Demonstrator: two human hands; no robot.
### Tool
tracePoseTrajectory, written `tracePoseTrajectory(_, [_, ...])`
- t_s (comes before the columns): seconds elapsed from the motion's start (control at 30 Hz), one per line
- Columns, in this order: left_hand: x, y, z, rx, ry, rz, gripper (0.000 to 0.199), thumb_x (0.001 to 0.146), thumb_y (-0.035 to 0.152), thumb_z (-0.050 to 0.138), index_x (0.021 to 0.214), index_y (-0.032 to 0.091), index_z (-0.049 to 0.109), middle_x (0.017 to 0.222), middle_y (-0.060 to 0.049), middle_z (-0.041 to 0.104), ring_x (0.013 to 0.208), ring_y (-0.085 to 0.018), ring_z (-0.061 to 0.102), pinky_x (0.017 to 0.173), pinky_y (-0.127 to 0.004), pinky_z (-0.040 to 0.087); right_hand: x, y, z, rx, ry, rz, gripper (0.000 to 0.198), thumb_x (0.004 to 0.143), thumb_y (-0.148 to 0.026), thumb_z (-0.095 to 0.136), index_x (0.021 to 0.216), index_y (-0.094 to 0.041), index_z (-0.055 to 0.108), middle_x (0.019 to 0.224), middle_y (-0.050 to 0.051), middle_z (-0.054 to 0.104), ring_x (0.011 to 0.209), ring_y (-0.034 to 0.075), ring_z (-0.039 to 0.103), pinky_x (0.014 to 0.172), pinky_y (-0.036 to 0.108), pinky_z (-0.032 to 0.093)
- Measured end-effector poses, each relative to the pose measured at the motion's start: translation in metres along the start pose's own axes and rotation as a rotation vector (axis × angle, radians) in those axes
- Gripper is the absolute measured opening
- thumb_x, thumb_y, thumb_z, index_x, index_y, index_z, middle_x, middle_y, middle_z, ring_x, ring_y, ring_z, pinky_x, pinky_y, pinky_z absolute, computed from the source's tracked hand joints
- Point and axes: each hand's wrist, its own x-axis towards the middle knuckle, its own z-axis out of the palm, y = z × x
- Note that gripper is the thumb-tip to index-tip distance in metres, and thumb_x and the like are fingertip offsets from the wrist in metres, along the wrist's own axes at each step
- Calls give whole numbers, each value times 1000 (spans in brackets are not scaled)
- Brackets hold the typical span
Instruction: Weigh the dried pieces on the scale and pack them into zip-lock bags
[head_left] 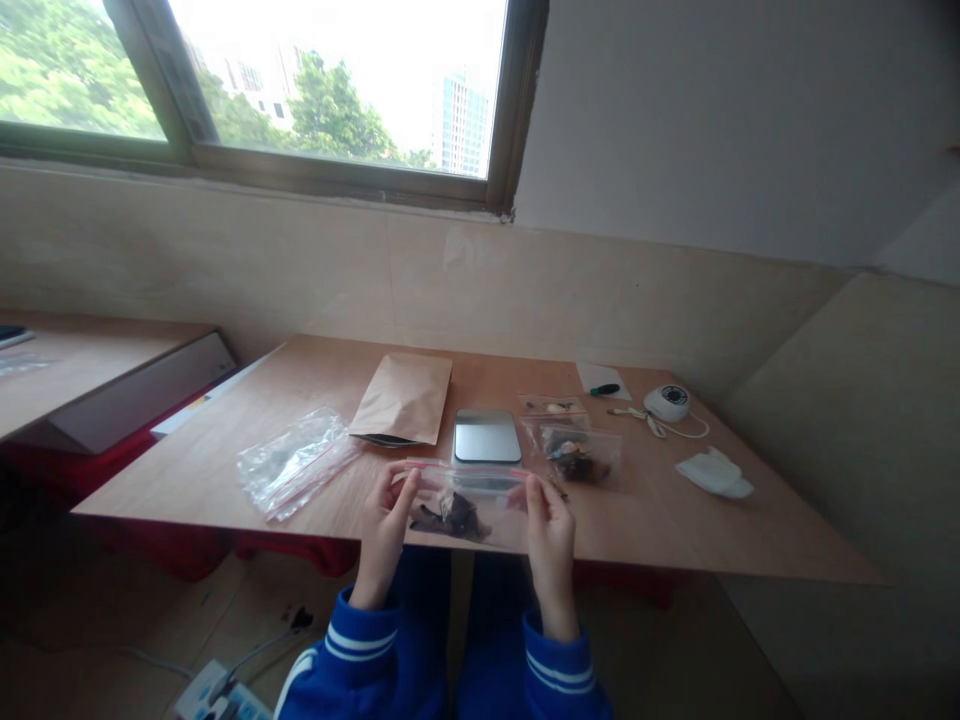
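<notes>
Between both hands hangs a clear zip bag [504, 517] with a red strip along its top and dark, dried-looking pieces inside. My left hand [388, 515] pinches its upper left corner, thumb on the near side. At the upper right corner my right hand [550, 530] grips it the same way. Just beyond the bag, a scale [487, 437] with a silvery plate lies on the table; the bag covers its front part. Two more filled zip bags, a nearer one [604, 465] and a farther one [551, 406], lie right of the scale.
A brown paper pouch [405, 398] and a pile of clear plastic bags [296, 462] lie to the left on the wooden table [712, 540]. On the right are a white domed device [666, 402] with a cable, a green-handled tool [604, 390] and a crumpled white tissue [715, 473].
</notes>
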Motion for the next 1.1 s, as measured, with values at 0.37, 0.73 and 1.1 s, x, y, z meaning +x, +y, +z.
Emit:
tracePoseTrajectory(0.37, [-1,6,14,-34,174,109,24,77,41,67,80,17,65,78,-1,68,78,-17,64,77,-28,49,2,6,-1,228,-136,73,39,77,-48,69,99,-17,69,86,8,75,84,23,69,80,37,54])
tracePoseTrajectory(0.73, [0,1,10,-107,98,30,29,80,42,66,93,16,63,86,-6,73,85,-20,69,81,-31,52,1,-3,-3,58,-41,-55,42,87,-54,52,96,-18,71,82,7,74,78,22,68,76,34,51])
tracePoseTrajectory(1.1, [-1,6,2,-118,5,-28,29,75,40,71,84,15,60,82,-6,73,87,-24,71,86,-37,52,1,0,-11,46,-63,-76,35,89,-49,51,102,-19,63,89,9,75,92,26,70,85,38,52])
